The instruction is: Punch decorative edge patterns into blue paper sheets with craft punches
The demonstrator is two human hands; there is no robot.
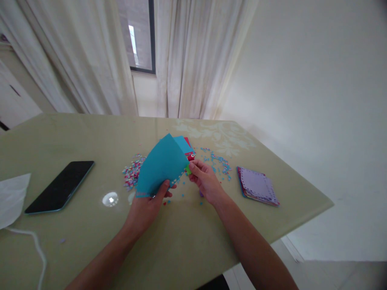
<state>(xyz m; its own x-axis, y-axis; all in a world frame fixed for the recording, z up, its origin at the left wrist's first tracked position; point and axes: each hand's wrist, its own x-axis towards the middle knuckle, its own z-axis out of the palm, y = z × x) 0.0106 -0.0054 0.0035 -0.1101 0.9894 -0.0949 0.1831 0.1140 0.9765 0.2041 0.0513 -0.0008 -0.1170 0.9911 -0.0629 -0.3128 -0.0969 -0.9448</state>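
My left hand (153, 201) is closed on the lower edge of a blue sheet of paper (163, 163), which is held tilted above the table. A row of small holes runs along the sheet's lower right edge. My right hand (205, 179) pinches a small bright green hole punch (188, 169) at the sheet's right corner; most of it is hidden by the fingers. Something purple (201, 194) shows under that hand. Behind the raised sheet lie more blue paper (183, 144) and a red item with a round white spot (191, 156), partly covered.
Colourful paper bits (131, 173) are heaped to the left, and blue bits (222, 163) are scattered to the right. A stack of hole-edged paper squares (258, 186) lies near the table's right edge. A phone (62, 187), white paper (13, 197) and a white cable (38, 245) are at left.
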